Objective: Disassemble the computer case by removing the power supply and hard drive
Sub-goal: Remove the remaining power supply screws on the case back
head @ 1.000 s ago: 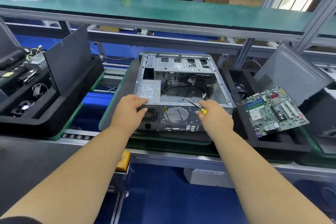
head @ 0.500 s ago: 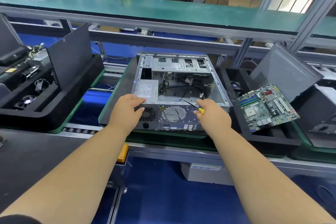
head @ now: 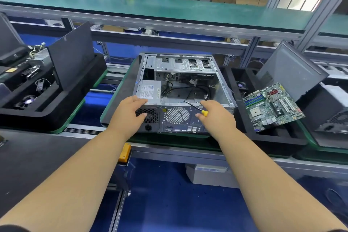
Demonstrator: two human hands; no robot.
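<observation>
Your left hand [head: 130, 114] is clamped on the near left corner of the open grey metal computer case [head: 223, 88], fingers over the top rim and thumb against the perforated rear panel. The case lies on its side on a dark tray with a green edge [head: 120, 98]. The silver box-shaped power supply with a white label [head: 149, 91] sits inside that same corner, touching your fingertips. Your right hand [head: 216, 117] is closed around a yellow-handled screwdriver [head: 195, 107], whose thin shaft angles up and left over the rear rim. A green motherboard [head: 271, 106] lies tilted in the black foam tray [head: 282, 143] to the right.
</observation>
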